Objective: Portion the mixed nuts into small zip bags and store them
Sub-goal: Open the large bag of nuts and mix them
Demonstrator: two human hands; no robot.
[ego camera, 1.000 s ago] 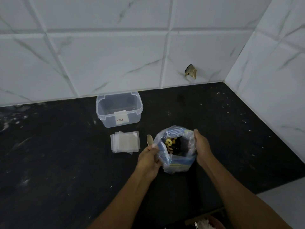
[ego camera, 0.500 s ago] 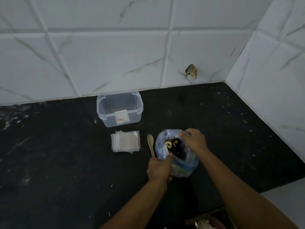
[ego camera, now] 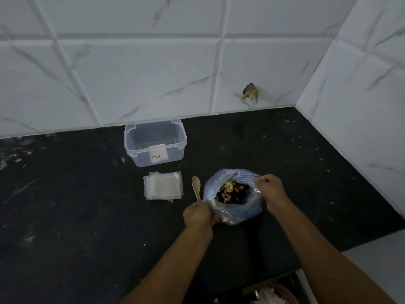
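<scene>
A bluish clear plastic bag [ego camera: 238, 210] of mixed nuts [ego camera: 230, 191] stands on the black counter with its mouth spread wide. My left hand [ego camera: 199, 215] pinches the bag's near-left rim. My right hand [ego camera: 271, 190] grips the far-right rim. A small wooden spoon [ego camera: 196, 186] lies just left of the bag. Further left is a flat stack of small clear zip bags [ego camera: 163, 189]. Behind them stands a clear plastic storage box [ego camera: 155, 148] with no lid and nothing visible inside.
The black counter [ego camera: 76, 216] meets white tiled walls at the back and right, forming a corner. A chipped hole [ego camera: 251, 92] marks the back wall. The counter's front edge drops off at the lower right, above a reddish bowl [ego camera: 282, 292].
Both hands shifted along the bag's rim and pulled it apart: the left went to the near-left edge, the right to the far-right. The mouth is wider and more nuts show.
</scene>
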